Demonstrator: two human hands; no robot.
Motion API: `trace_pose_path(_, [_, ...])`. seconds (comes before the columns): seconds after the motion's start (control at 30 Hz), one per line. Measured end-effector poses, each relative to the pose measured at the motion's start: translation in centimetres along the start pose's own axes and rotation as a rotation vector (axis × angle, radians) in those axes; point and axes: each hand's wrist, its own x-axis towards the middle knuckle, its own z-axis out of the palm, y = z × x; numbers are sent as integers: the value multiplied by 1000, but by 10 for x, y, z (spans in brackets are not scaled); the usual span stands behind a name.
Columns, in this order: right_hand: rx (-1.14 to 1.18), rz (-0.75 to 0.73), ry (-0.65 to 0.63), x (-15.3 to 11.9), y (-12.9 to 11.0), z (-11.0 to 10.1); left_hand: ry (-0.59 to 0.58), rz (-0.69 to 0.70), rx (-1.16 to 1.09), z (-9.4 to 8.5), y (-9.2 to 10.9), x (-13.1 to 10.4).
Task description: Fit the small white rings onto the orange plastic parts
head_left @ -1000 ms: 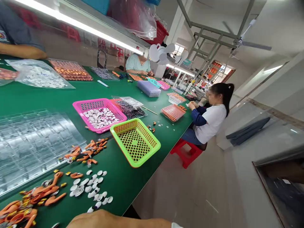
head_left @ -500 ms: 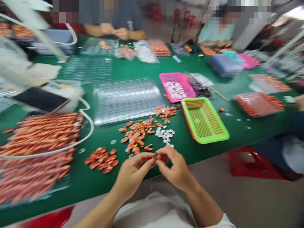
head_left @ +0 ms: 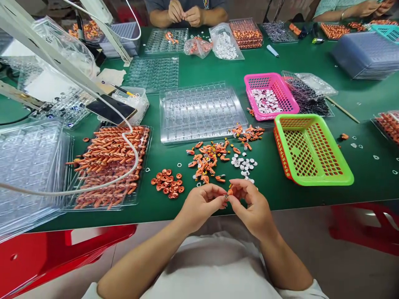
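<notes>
Above the table's near edge, my left hand (head_left: 199,207) and my right hand (head_left: 252,207) meet fingertip to fingertip. My right hand pinches a small orange part (head_left: 230,191) with a bit of yellow on it. The left thumb and forefinger close on a tiny dark or metallic bit at its end, too small to name. Just beyond the hands lies a loose heap of orange parts with yellow bits (head_left: 207,161). Beside it, to the right, are small white discs (head_left: 245,164). Left of my left hand is a pile of orange cup-shaped pieces (head_left: 168,183).
A clear moulded tray (head_left: 202,112) lies beyond the heaps. A pink basket (head_left: 288,94) holds white pieces; a green basket (head_left: 338,166) stands at right. Left are stacked orange parts (head_left: 115,153), a white cable (head_left: 136,160) and a phone (head_left: 112,109). Co-workers' hands (head_left: 185,14) work opposite.
My view has swung left and down, so the table's things appear farther right and higher. Both hands stay together at the small orange part. The earlier frame is blurred.
</notes>
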Motion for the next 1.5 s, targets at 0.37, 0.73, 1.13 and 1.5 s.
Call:
trace_pose_path(0.37, [-102, -16, -83, 5, -4, -8, 2, 48, 61, 4, -4, 2])
trace_pose_path(0.73, [-169, -55, -102, 7, -3, -7, 24, 75, 148, 2, -16, 5])
trace_pose_path(1.13, [-120, -24, -85, 9, 0, -2, 16, 155, 314, -4, -28, 6])
trace_pose_path(1.5, [-101, -80, -121, 2, 6, -1, 19, 120, 280, -8, -24, 0])
